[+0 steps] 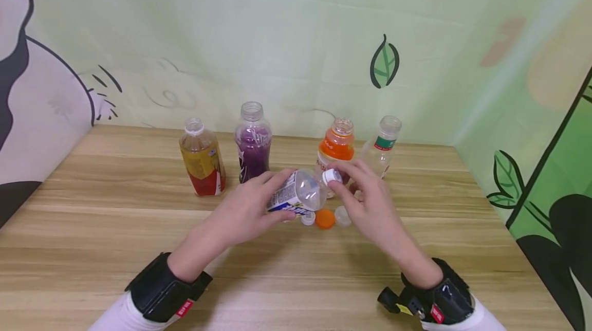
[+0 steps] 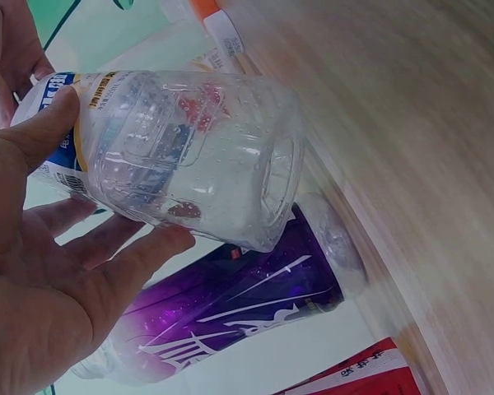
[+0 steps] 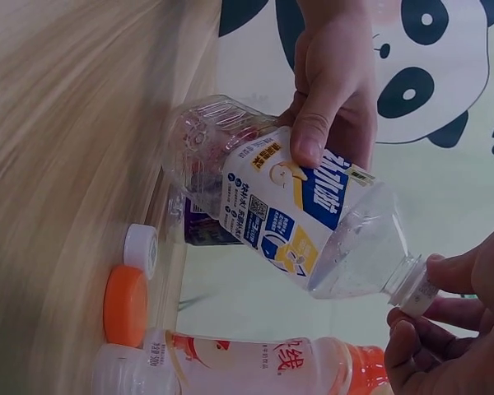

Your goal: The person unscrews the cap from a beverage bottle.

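A clear plastic bottle (image 1: 309, 189) with a blue, white and yellow label lies tilted in my left hand (image 1: 247, 210), its neck pointing right. In the left wrist view the thumb presses the label while the fingers wrap the other side; the bottle (image 2: 206, 152) looks empty apart from droplets. My right hand (image 1: 370, 205) pinches a white cap (image 1: 331, 176) between thumb and fingers. The right wrist view puts this cap (image 3: 416, 296) at the bottle's mouth, with the thumb on one side and curled fingers on the other.
Behind stand uncapped bottles: a yellow-and-red labelled one (image 1: 202, 164), a purple one (image 1: 253, 141), an orange-topped one (image 1: 336, 145) and a clear one with a green band (image 1: 385, 142). Below the held bottle, a white cap (image 1: 308, 218), an orange cap (image 1: 325, 219) and a translucent cap (image 1: 343, 216) lie on the wooden table (image 1: 287, 279).
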Available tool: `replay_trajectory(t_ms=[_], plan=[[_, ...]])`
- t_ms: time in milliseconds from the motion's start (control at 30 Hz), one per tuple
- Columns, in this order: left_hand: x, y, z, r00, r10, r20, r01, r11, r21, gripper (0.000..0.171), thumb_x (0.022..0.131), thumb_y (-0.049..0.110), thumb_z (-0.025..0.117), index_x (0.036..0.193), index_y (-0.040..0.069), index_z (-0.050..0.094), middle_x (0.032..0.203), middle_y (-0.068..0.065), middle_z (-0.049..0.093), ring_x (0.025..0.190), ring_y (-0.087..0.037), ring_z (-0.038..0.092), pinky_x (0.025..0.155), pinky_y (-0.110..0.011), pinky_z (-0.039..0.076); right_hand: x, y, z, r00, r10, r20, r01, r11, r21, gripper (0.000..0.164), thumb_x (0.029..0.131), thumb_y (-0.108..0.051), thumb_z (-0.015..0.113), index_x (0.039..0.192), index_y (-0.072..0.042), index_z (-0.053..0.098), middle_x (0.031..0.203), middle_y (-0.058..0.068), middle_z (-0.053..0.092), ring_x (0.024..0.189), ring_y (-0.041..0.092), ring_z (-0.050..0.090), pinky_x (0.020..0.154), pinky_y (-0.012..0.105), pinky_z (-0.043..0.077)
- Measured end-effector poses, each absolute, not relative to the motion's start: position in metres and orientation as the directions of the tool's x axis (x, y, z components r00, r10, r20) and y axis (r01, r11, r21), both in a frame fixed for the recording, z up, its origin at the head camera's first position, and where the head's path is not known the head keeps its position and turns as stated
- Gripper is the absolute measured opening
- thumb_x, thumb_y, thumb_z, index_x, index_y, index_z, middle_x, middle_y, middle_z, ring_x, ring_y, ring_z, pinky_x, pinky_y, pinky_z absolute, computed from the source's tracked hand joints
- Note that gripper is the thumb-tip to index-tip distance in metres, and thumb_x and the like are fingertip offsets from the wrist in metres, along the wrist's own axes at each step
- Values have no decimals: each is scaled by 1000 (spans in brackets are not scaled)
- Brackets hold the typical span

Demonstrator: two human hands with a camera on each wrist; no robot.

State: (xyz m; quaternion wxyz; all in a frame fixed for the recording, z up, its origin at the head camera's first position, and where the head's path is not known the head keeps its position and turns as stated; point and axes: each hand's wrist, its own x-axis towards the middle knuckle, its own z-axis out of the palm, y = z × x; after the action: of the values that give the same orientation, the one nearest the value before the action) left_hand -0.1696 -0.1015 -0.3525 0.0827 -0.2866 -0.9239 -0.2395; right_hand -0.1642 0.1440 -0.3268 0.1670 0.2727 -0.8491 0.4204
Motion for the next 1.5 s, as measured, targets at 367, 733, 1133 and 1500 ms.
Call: replay_trajectory(t_ms=[367, 733, 1133, 1500], plan=[[-169, -102, -353, -828, 484, 282, 560, 726, 399, 79, 84, 45, 77, 149, 17, 43, 126, -6, 57, 99, -19, 61, 84, -33, 50, -164, 144, -327, -770, -346, 536, -635, 492, -595, 33, 89, 3, 70, 121, -4, 64, 109, -4, 58, 90, 12, 53, 68, 22, 46], [-170, -102, -352, -832, 482, 275, 555, 729, 401, 79, 84, 45, 76, 149, 16, 42, 126, -6, 56, 99, -19, 61, 83, -33, 50, -165, 144, -326, -773, -329, 543, -632, 474, -613, 34, 87, 4, 72, 119, -3, 63, 107, -7, 61, 92, 11, 53, 68, 24, 48], [-170, -102, -352, -829, 485, 280, 560, 730, 392, 79, 85, 45, 76, 149, 16, 41, 125, -6, 57, 98, -18, 61, 83, -33, 50, -165, 145, -325, -765, -339, 548, -642, 476, -601, 38, 86, 10, 70, 119, -7, 64, 109, -7, 62, 93, 11, 54, 67, 24, 48], [-171, -103, -353, -826, 482, 291, 563, 727, 394, 78, 85, 45, 76, 148, 14, 42, 126, -6, 56, 101, -19, 60, 86, -33, 49, -164, 143, -328, -787, -304, 537, -613, 490, -620, 28, 92, -4, 69, 119, -12, 69, 105, -7, 57, 86, 11, 50, 55, 24, 46]])
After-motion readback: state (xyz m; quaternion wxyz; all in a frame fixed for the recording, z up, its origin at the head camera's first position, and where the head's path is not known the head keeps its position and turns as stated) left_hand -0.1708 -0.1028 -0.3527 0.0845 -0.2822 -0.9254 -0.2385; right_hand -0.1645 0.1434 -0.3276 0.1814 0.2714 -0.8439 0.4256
